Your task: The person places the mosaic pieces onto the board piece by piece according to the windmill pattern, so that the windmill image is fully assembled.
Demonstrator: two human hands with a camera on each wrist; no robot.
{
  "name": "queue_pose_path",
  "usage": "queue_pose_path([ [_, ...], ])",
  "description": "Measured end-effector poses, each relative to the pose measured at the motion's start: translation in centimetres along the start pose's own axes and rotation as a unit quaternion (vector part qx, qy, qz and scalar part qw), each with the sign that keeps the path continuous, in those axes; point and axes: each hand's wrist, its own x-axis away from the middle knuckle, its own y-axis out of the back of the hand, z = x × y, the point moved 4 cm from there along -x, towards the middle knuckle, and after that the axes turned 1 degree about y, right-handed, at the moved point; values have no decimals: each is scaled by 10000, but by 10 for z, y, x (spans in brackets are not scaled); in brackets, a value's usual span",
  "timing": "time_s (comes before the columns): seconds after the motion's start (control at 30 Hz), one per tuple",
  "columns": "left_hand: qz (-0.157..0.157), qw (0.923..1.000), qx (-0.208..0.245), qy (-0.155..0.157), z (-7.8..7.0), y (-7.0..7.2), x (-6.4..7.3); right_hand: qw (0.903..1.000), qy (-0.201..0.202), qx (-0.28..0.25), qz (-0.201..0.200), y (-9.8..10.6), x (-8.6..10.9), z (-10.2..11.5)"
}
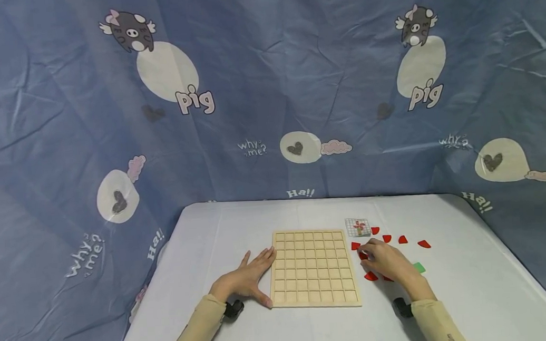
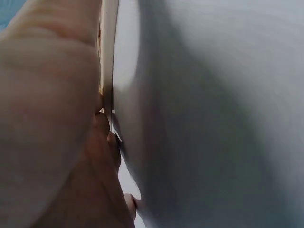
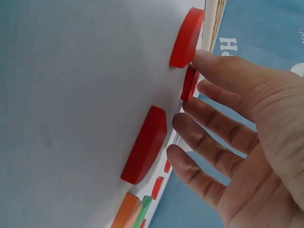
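Observation:
A square wooden grid board (image 1: 314, 268) lies flat on the table. Along its left edge my left hand (image 1: 249, 278) rests with fingers spread, fingertips and thumb at the frame. The left wrist view shows that hand (image 2: 52, 128) close up beside the board's pale side (image 2: 109, 47). To the right of the board, my right hand (image 1: 387, 260) reaches down among red pieces. Its thumb and fingertips pinch a small red piece (image 3: 190, 83), which also shows beneath the fingers in the head view. A larger red piece (image 3: 187, 38) lies just beyond the thumb (image 3: 223, 64).
A small picture card (image 1: 358, 227) with a red flower on a grid lies by the board's upper right corner. Several red pieces (image 1: 403, 239) are scattered right of it. A green piece (image 1: 419, 267) sits beside the right wrist, and an orange piece (image 3: 126, 211) shows below.

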Motion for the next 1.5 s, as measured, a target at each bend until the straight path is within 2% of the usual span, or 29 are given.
queue_pose_path([
  [0.43,-71,9996,-236,112,-7,-3,4,9999,74,128,-8,1,2,3],
  [0.77,0,9995,-294,134,-8,-4,4,9998,-80,-64,162,2,3,-1],
  [1.5,-8,9996,-251,127,-9,-1,5,9974,-418,-537,229,1,1,-12],
])
